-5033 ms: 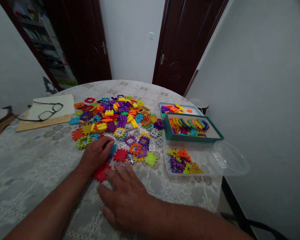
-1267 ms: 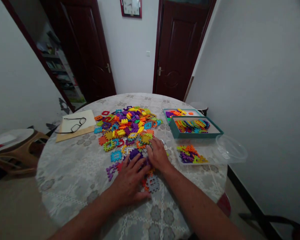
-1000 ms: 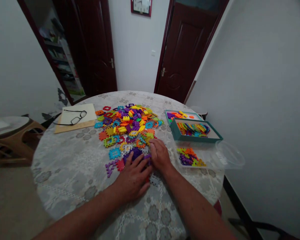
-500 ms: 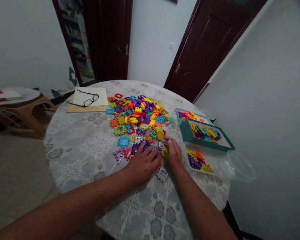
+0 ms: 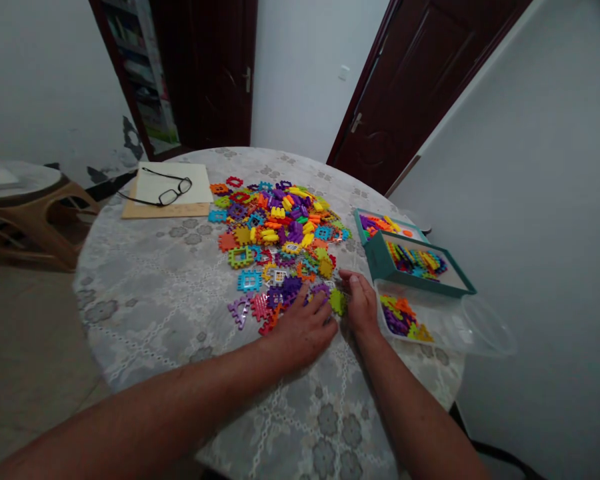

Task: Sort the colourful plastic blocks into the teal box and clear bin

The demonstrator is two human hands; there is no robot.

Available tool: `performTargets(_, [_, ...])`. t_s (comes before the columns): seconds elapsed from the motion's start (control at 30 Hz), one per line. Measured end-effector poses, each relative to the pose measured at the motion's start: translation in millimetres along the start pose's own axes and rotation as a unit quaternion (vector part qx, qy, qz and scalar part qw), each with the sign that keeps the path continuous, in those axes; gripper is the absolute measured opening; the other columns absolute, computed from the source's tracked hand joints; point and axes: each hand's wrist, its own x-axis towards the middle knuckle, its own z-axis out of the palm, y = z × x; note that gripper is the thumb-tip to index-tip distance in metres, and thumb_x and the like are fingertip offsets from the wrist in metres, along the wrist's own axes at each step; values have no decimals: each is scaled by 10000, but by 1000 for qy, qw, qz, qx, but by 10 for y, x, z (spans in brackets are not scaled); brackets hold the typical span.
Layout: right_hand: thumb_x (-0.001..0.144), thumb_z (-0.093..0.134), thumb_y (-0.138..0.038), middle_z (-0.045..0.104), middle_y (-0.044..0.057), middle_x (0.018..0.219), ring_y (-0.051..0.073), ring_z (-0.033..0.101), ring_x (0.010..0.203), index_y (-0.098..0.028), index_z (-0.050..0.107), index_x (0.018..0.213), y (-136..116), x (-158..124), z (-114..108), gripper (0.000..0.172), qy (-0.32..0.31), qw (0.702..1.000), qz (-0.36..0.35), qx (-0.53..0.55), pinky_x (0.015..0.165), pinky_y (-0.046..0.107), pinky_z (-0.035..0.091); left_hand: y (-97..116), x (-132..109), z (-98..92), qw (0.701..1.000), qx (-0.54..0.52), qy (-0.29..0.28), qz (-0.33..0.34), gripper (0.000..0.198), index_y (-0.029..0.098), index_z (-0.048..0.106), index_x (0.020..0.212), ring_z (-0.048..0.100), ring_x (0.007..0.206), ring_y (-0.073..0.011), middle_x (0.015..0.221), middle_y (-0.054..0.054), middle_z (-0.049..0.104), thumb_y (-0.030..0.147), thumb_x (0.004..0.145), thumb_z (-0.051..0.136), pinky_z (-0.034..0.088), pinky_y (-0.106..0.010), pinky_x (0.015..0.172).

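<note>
A heap of colourful plastic building pieces [image 5: 280,217] lies on the table, some square with notched edges, some short and ridged. My left hand [image 5: 307,330] rests palm down at the heap's near edge, fingers apart over purple notched pieces [image 5: 291,288]. Whatever lies under its palm is hidden. Beside it, my right hand [image 5: 361,307] stands on edge with its fingers loosely bent, holding nothing that shows. Close to its fingertips is a lime-green notched piece [image 5: 337,302]. A pink piece [image 5: 261,307] and a lilac triangular frame [image 5: 240,311] lie left of my left hand.
Right of the heap are a teal box [image 5: 415,267] with sorted pieces and a clear plastic tub [image 5: 450,327] holding more. Black glasses [image 5: 169,196] lie on paper [image 5: 145,177] at the far left. A patterned cloth [image 5: 155,307] covers the round table.
My left hand has shifted slightly right, and red-orange pieces now show beside it. The grey window piece near my wrists is no longer visible. The whole view has moved a little.
</note>
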Motion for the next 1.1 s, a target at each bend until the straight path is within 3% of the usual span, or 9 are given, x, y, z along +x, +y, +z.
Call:
performTargets(0.17, [960, 595, -566, 783, 88, 1157, 257, 699, 1033, -207, 792, 1111, 83, 11, 50, 436, -13, 992, 45, 115, 929, 401, 544, -111, 81, -12, 997, -12, -32, -68, 247, 228, 726, 1176, 545, 1389, -361, 1318, -129, 701, 389, 1031, 607, 247, -704, 1252])
performTargets(0.43, [884, 639, -417, 786, 65, 1123, 245, 703, 1059, -217, 780, 1056, 47, 59, 142, 299, -19, 972, 64, 227, 944, 391, 547, -218, 105, 21, 995, -11, -37, -93, 286, 236, 701, 1216, 539, 1393, -355, 1386, -135, 672, 429, 1009, 664, 276, -674, 1234])
performTargets(0.6, [887, 590, -378, 788, 64, 1144, 247, 686, 1080, -212, 794, 1104, -27, 47, 117, 341, -17, 989, 35, 144, 981, 385, 510, -342, 120, 9, 996, -17, -31, -79, 319, 231, 688, 1212, 561, 1362, -339, 1352, -132, 683, 461, 990, 689, 314, -629, 1221])
performTargets(0.87, [935, 508, -366, 770, 73, 1175, 262, 666, 1132, -210, 767, 1133, -86, 0, 52, 362, 28, 999, 8, -22, 1026, 385, 477, -602, 201, -35, 998, -47, -29, -1, 314, 203, 716, 1113, 632, 1216, -304, 1226, -129, 719, 487, 1000, 647, 347, -556, 1211])
performTargets(1.1, [933, 498, -375, 771, 60, 1187, 258, 663, 1144, -217, 762, 1148, -30, 48, 66, 376, 7, 999, 30, 37, 1027, 380, 488, -796, 239, -54, 998, -61, -30, -12, 242, 206, 735, 1046, 628, 1129, -292, 1142, -123, 724, 422, 990, 640, 431, -487, 1092])
